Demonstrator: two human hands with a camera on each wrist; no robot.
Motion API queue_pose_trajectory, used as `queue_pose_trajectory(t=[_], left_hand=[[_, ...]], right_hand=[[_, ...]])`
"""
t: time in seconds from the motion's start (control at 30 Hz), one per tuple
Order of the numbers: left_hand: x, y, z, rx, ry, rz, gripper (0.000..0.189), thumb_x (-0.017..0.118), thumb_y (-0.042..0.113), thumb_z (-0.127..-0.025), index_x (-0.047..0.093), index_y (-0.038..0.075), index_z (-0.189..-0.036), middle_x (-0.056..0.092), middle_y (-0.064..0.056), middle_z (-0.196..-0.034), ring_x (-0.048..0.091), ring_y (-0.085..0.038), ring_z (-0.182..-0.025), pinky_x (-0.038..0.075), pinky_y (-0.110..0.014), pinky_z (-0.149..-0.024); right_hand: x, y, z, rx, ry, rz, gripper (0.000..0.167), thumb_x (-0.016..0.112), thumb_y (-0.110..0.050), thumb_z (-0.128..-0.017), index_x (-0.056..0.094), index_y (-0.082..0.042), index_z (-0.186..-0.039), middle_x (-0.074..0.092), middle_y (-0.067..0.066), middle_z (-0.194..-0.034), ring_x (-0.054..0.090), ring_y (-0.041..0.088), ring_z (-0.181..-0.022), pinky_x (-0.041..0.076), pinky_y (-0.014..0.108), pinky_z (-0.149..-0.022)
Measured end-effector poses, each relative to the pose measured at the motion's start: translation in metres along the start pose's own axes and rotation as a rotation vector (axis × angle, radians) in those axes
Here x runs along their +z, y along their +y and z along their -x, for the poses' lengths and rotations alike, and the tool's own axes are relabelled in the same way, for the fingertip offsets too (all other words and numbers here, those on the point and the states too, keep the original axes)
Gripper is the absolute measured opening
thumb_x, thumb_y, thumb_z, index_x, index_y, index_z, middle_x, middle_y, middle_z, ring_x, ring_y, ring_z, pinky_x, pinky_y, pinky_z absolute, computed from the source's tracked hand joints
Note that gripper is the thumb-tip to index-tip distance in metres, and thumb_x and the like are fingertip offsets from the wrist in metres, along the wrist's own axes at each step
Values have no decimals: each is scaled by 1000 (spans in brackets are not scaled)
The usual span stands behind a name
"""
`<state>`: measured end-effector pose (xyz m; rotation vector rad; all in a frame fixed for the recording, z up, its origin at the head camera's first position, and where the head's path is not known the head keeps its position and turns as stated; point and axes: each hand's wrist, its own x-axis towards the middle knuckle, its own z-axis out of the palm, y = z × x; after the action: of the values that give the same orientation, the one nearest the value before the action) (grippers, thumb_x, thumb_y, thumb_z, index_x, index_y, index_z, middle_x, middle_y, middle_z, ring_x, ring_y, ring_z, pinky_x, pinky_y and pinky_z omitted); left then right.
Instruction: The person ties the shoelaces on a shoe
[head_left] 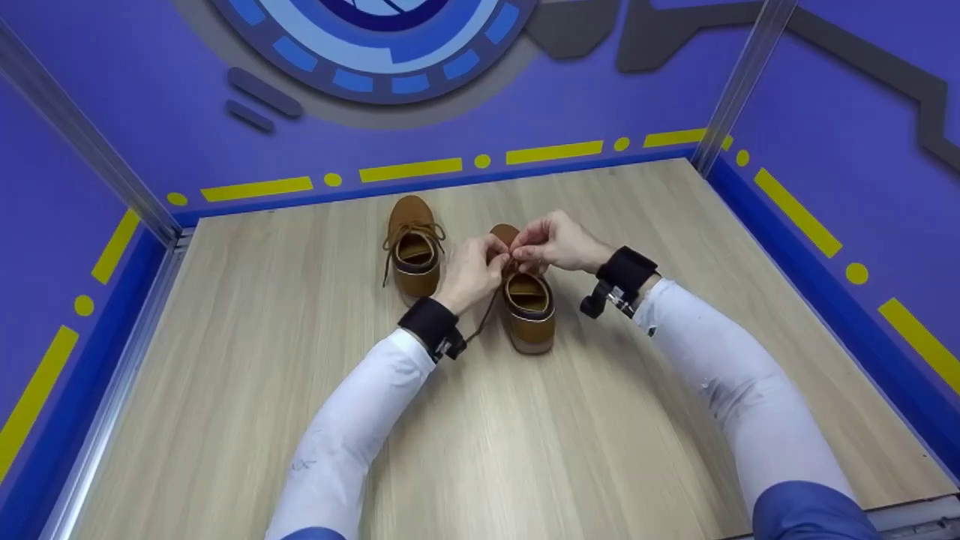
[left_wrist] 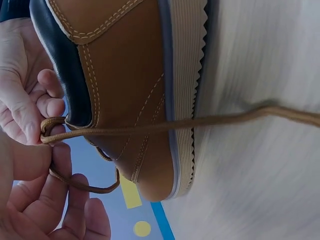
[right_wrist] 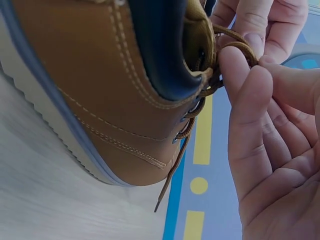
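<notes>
Two brown lace-up shoes stand upright, toes pointing away. Both hands meet over the laces of the right shoe [head_left: 531, 330]. My left hand [head_left: 469, 274] pinches its brown shoelace [left_wrist: 150, 128] between thumb and forefinger, and one long strand trails from there past the shoe's side. From the other side my right hand [head_left: 562, 240] pinches the same lace at a small loop, fingertips close against the left hand's. In the right wrist view a loose lace end [right_wrist: 165, 187] hangs beside the eyelets. The left shoe [head_left: 417, 281] has its lace tied in a bow.
The shoes stand on a wood-grain tabletop [head_left: 285, 360] towards its back edge. Blue panels [head_left: 420, 142] with yellow marks rise behind and at both sides. Black straps with small cameras [head_left: 626, 274] sit on both wrists.
</notes>
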<state>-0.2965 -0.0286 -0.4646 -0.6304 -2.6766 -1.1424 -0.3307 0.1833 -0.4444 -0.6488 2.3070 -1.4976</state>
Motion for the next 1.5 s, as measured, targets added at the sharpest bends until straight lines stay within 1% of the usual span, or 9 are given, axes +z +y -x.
queue_pose_trajectory(t=[0.13,0.3,0.43,0.73,0.9,1.03,1.23,1.33,1.5], left_hand=[[-6,2,2,11,-7,-83,14,68,19,-100,79,10,-102,79,-4,-96,72,-22,-86,57,-39,-78],[-18,7,5,20,-17,-208,21,67,29,-101,80,14,-93,76,-1,-81,68,-21,-73,51,-39,-65],[-26,12,9,6,-47,-245,27,67,35,-101,80,16,-87,72,1,-74,65,-19,-68,48,-37,-61],[-41,28,21,24,-89,-212,34,65,39,-101,79,18,-79,65,5,-66,59,-16,-63,42,-33,-56],[-47,43,29,82,-82,-138,32,64,35,-102,78,16,-80,54,8,-59,48,-9,-53,34,-28,-51],[-45,55,34,147,-77,-41,29,65,30,-101,79,14,-81,56,9,-61,42,-5,-51,30,-24,-48],[-36,71,43,188,-80,115,24,68,25,-99,79,11,-81,65,6,-69,51,-3,-60,38,-20,-53],[-27,76,46,199,-86,135,21,71,25,-97,81,13,-84,71,7,-72,57,-2,-62,43,-19,-55],[-2,76,47,215,-85,80,15,73,26,-95,83,16,-90,78,7,-78,65,-2,-66,49,-21,-60]], right_hand=[[0,1,0,-22,5,3,16,74,-2,-97,75,10,-108,77,30,-99,75,13,-68,61,26,-59],[0,2,-1,-29,27,29,15,75,-2,-96,76,9,-106,77,29,-97,74,12,-66,57,23,-56],[0,1,-1,-28,24,47,14,74,-2,-96,77,8,-105,77,29,-96,73,12,-66,56,22,-56],[2,1,-1,-43,15,33,13,73,0,-96,76,9,-105,77,28,-96,73,13,-66,60,25,-60],[1,2,-1,-77,21,41,11,72,1,-96,77,9,-102,78,22,-88,71,13,-64,57,23,-57],[0,3,-1,-81,27,74,10,74,-1,-95,78,6,-102,78,13,-84,68,12,-62,57,24,-57],[-1,5,-2,-118,34,132,10,71,2,-95,79,4,-101,79,14,-88,66,8,-61,56,24,-57],[-2,6,-1,-135,41,144,10,72,2,-95,79,5,-102,79,17,-90,67,6,-61,56,22,-57],[-1,6,0,-148,30,149,13,74,-5,-97,79,6,-103,80,19,-93,71,7,-65,58,21,-60]])
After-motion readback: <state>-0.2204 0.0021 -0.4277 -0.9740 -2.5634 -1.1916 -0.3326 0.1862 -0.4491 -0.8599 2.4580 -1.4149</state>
